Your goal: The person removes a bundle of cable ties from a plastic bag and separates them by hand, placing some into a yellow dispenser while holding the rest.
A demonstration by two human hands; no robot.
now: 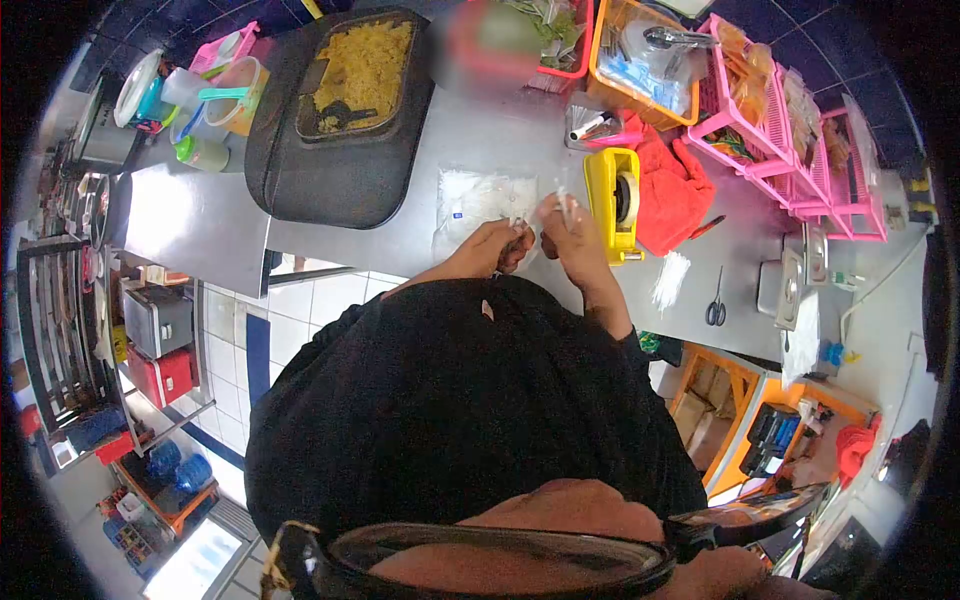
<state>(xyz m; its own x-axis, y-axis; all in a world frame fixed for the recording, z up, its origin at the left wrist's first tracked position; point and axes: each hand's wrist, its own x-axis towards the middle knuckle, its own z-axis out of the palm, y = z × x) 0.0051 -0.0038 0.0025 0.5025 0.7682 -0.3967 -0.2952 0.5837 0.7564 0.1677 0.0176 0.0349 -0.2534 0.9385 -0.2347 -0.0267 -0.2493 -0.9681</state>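
Both of my hands are close together over the front edge of the metal counter (340, 242). My left hand (497, 247) has its fingers curled at the right side of a clear plastic bag (470, 200) lying flat. Just right of it, my right hand (572, 236) is closed with something small and whitish at its fingertips, too blurred to name. What my left fingers hold, if anything, cannot be made out. A yellow tape dispenser (600, 190) stands right beside my right hand, with a red cloth (668, 195) behind it.
A black case (375, 190) with a tray of yellow food (365, 75) is at the back left. Orange (605, 85) and pink baskets (740, 130) line the back right. Scissors (716, 310) and thin white strips (670, 280) lie on the right.
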